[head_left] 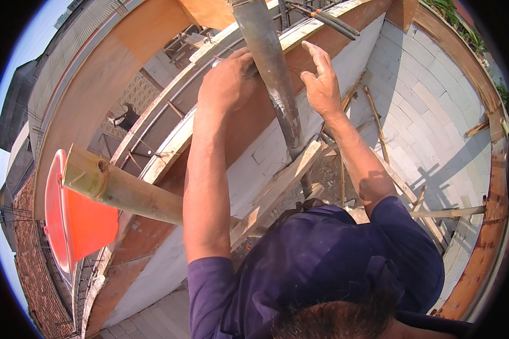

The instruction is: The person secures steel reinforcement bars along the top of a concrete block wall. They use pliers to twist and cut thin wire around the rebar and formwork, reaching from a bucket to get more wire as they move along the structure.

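A thick grey-brown pole [270, 68] slants down between my two hands, in front of a brown formwork board [246, 121]. My left hand [230, 81] is at the pole's left side, above the board. Its fingers curl in and partly disappear behind the pole, so what they hold, if anything, is hidden. On the other side, my right hand [323, 85] is raised with thumb and fingers apart, and nothing shows in it. Near my left forearm, a cut bamboo pole [136, 189] juts out to the left.
An orange-red plastic basin [90, 223] hangs beside the bamboo's cut end. Thin rods [331, 24] lie across the board's upper edge. A curved pale block wall [430, 90] rises at right, with sticks and a wooden beam [283, 192] below my arms.
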Tool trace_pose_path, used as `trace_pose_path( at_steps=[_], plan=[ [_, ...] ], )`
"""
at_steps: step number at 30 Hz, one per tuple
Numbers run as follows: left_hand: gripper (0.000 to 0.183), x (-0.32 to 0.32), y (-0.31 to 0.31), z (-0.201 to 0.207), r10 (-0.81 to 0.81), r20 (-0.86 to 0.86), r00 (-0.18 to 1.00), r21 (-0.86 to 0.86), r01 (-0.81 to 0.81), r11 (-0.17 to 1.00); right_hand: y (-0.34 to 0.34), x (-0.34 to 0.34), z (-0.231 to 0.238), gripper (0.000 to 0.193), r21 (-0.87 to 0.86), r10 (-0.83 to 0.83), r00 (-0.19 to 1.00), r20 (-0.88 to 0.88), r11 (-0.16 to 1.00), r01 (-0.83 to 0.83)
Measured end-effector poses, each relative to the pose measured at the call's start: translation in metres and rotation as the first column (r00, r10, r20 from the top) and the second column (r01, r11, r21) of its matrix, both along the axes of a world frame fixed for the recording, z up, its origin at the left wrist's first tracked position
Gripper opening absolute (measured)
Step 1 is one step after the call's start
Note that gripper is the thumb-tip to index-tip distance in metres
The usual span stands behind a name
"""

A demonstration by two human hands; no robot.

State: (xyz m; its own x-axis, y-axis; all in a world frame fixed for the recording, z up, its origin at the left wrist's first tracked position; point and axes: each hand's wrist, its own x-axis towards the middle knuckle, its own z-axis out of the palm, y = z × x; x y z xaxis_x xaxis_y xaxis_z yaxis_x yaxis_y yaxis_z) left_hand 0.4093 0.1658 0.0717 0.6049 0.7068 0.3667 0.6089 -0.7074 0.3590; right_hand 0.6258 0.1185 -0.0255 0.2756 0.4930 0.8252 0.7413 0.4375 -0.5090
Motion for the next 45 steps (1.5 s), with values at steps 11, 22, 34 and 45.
trace_pose_path(
  at_steps=[11, 22, 34, 45],
  plan=[
    [0.038, 0.002, -0.009, 0.006, 0.035, 0.002, 0.999, 0.017, -0.035, 0.999, 0.067, -0.050, 0.111, 0.092, 0.321, 0.421, 0.907, 0.019, 0.857, -0.404],
    [0.039, 0.005, -0.003, 0.004, 0.051, -0.010, 0.999, -0.009, -0.052, 0.999, 0.078, -0.044, 0.106, 0.094, 0.421, 0.277, 0.947, 0.166, 0.848, -0.322],
    [0.041, -0.005, -0.009, 0.001, 0.063, -0.008, 0.998, 0.053, -0.062, 0.997, 0.049, -0.035, 0.109, 0.078, 0.110, 0.476, 0.874, -0.096, 0.878, -0.466],
    [0.028, 0.006, 0.014, -0.025, 0.057, -0.030, 0.998, 0.261, -0.047, 0.964, 0.062, -0.045, 0.102, 0.052, 0.105, 0.669, 0.640, -0.377, 0.718, -0.688]
  ],
)
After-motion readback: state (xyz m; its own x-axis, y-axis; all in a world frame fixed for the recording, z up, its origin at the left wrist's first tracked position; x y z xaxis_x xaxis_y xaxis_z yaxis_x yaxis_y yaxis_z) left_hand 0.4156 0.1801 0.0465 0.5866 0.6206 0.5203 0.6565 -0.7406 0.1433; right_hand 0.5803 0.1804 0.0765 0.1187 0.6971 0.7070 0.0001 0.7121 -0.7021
